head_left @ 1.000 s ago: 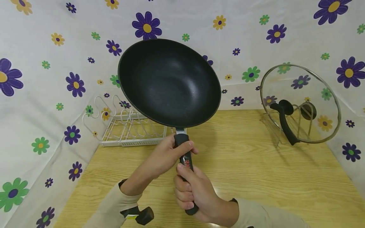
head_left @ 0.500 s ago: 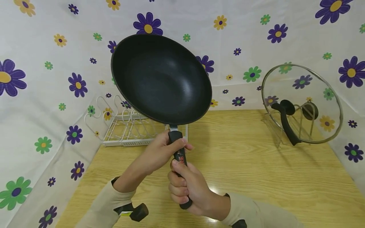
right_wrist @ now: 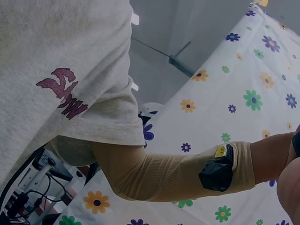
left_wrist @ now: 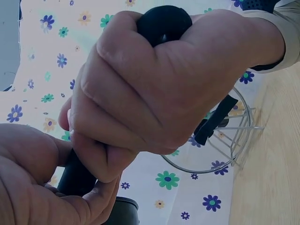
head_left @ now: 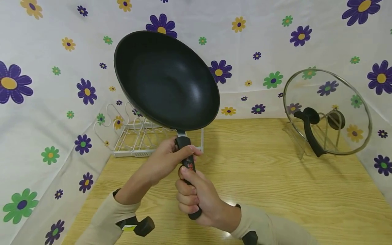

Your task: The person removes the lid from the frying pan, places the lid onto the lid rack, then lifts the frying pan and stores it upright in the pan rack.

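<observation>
A black wok (head_left: pixel 171 81) is held up over the table in the head view, tilted so its dark inside faces me. My right hand (head_left: pixel 200 195) grips the lower end of its black handle (head_left: pixel 183 144), fingers wrapped round. Higher up, close to the metal neck, my left hand (head_left: pixel 163 158) holds the same handle with the thumb laid across the front. In the left wrist view the right hand (left_wrist: pixel 136 89) is curled round the handle's end, and part of the left hand (left_wrist: pixel 42 183) shows at lower left. The right wrist view catches mostly a sleeved arm (right_wrist: pixel 187 173).
Behind the wok, a white wire dish rack (head_left: pixel 131 153) stands at the back left of the wooden table (head_left: pixel 260 190). At the right, a glass lid (head_left: pixel 352 98) with a black handle leans upright in a wire stand (head_left: pixel 301 144). Flower-patterned cloth (head_left: pixel 232 68) encloses the table.
Both hands and the wok have shifted left and slightly up in the head view, and the wok leans a little further left. The grips stay the same.
</observation>
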`<state>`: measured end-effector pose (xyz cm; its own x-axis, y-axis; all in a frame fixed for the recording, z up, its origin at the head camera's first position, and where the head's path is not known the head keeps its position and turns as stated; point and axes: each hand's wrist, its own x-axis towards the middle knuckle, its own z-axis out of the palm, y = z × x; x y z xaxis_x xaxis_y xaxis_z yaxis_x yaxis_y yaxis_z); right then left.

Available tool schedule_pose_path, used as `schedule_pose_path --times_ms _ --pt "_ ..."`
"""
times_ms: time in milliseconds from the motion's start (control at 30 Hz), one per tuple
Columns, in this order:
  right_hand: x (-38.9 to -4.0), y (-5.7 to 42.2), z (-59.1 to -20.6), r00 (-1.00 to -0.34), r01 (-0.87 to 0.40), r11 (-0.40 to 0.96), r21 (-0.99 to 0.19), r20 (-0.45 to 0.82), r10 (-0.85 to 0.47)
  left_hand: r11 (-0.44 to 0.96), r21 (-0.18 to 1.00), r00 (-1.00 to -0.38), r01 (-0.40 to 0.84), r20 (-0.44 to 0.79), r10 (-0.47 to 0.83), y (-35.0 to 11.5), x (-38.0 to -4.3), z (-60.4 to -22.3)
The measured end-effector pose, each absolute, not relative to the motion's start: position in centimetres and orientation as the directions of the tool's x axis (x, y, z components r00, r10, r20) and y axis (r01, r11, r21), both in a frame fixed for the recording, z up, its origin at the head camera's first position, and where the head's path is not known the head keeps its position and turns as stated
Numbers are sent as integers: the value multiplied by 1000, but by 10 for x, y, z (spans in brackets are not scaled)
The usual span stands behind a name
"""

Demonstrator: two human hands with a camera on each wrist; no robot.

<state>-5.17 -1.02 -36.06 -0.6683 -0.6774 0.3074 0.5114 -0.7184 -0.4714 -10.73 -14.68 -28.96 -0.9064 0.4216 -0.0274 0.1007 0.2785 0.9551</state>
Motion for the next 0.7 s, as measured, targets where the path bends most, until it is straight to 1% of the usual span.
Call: schedule_pose_path --times_ms 200,433,700 --pt "-56 -15 -359 -657 540 -721 -435 318 -684 303 946 -914 112 -21 405 -153 -110 -288" --pt "-60 -21 -356 -626 583 -722 -372 362 -691 324 941 -928 94 -35 371 -158 -112 -284" --pt "-64 -28 -353 -588 663 -697 -272 385 -711 324 943 -937 79 -40 346 -164 -110 -278"
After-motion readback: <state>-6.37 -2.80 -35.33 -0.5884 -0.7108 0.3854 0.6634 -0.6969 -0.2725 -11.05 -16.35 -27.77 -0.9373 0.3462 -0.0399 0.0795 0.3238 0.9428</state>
